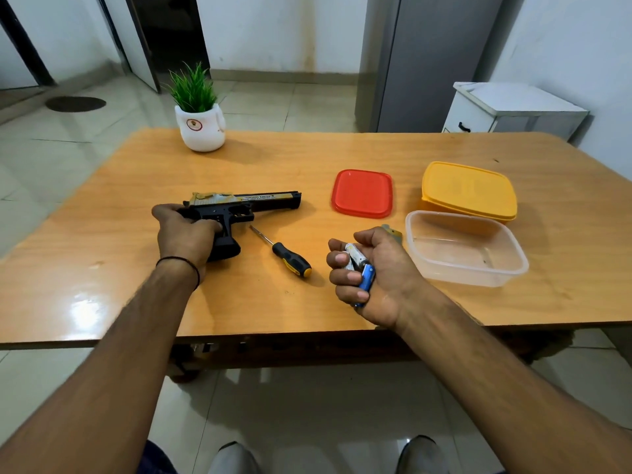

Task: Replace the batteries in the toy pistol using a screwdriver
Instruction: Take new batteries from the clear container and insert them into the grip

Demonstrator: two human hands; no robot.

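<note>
A black and gold toy pistol lies on its side on the wooden table, barrel pointing right. My left hand grips its handle from above. A screwdriver with a black and yellow handle lies just right of the pistol's grip, tip toward the trigger. My right hand, palm up above the table's front, holds several batteries, white and blue ones, in curled fingers. A small grey and yellow piece peeks out behind that hand; I cannot tell what it is.
A clear plastic container stands open at the right, a red lid lies beside it, and a yellow lidded box sits behind it. A potted plant stands at the table's far left. A white cabinet is beyond the table.
</note>
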